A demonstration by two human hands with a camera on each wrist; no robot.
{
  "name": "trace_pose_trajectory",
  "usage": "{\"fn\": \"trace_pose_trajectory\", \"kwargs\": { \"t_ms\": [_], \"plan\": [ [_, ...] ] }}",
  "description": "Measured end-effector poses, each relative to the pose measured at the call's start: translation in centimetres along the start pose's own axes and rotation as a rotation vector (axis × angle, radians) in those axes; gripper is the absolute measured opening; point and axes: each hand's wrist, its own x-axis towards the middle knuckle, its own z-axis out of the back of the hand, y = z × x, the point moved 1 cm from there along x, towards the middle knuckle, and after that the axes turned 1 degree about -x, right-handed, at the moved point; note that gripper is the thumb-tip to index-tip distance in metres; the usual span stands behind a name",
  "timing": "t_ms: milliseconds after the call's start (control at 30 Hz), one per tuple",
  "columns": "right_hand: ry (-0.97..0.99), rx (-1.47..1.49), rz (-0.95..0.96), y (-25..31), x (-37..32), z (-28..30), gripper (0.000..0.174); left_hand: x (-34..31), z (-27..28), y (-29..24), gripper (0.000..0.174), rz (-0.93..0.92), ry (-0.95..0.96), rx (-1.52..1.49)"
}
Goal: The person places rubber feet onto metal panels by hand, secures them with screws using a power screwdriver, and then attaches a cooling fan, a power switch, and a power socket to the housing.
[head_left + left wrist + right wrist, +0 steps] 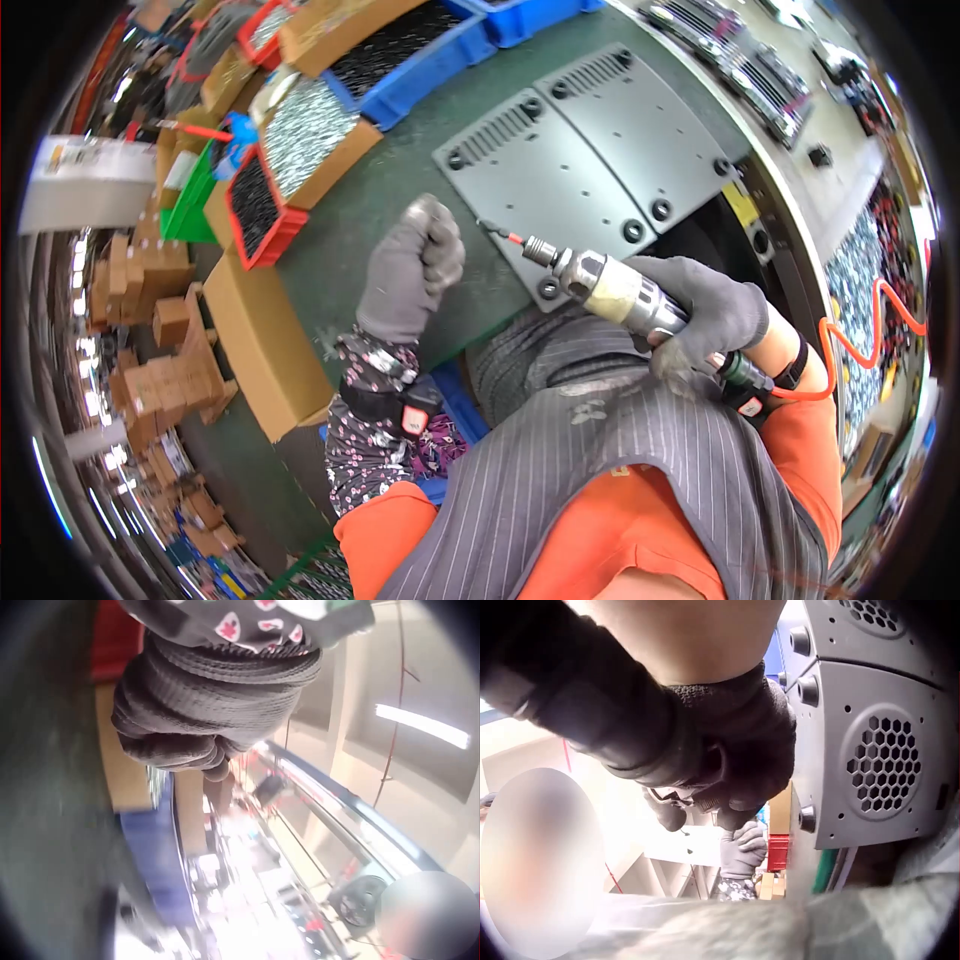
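My gloved right hand [715, 310] [746, 742] grips a pneumatic screwdriver [610, 290] round its body; its bit points up-left over the near edge of a grey metal panel [540, 190]. A second grey panel [650, 130] lies against the first, both with slots and black round feet. The right wrist view shows a honeycomb vent on a panel side [885, 761]. Left of the bit, the gloved left hand [415, 265] [206, 709] [742, 855] has its fingers curled, touching neither panel; nothing shows in it, though its palm is hidden.
Beyond the left hand stand a red bin [275, 228] of dark screws, a carton [335, 165] of silvery screws and a blue bin [390, 100] of black ones. An orange air hose [855, 352] runs at the right. Metal parts [735, 65] lie at the upper right.
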Motion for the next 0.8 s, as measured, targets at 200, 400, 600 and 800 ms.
{"fn": "trace_pose_trajectory", "kwargs": {
  "t_ms": [200,400,600,800],
  "plan": [
    [-0.12,-0.005,-0.03,-2.3,-5.9,0.3,0.065,1.3,-5.6,3.6,0.033,0.059,0.126,0.423],
    [-0.217,0.012,0.136,-4.7,-8.9,0.2,0.071,2.5,-9.8,4.3,0.031,0.167,0.126,0.555],
    [-0.256,0.006,0.105,-5.5,-10.8,0.3,0.073,2.5,-12.5,5.1,0.031,0.127,0.06,0.687],
    [-0.25,0.064,0.099,-6.9,-11.7,0.7,0.073,3.2,-13.8,5.3,0.027,0.202,0.057,0.783]
  ]
}}
